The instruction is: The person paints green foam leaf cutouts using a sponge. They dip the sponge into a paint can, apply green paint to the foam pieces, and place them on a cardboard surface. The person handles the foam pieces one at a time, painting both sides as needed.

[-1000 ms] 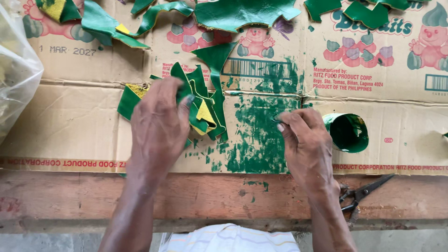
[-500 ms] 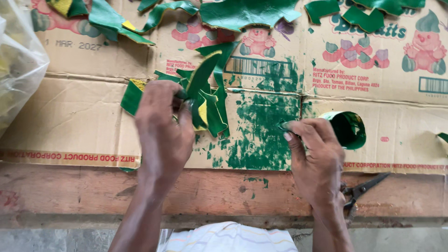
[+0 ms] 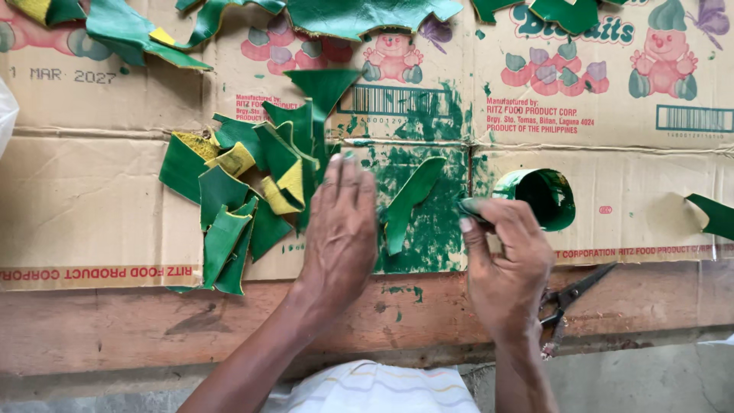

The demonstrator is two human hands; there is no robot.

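Head view: left hand lies flat, fingers extended, pinning a green strip on the paint-stained cardboard at table centre, right hand fingers pinched on a small applicator; wet paint may smear if the strip slips.

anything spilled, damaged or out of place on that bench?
Green paint is smeared across the cardboard around the single green piece by the left hand, and a few drops mark the wooden edge. The small can lies on its side. The scissors sit near the bench edge by the right hand.
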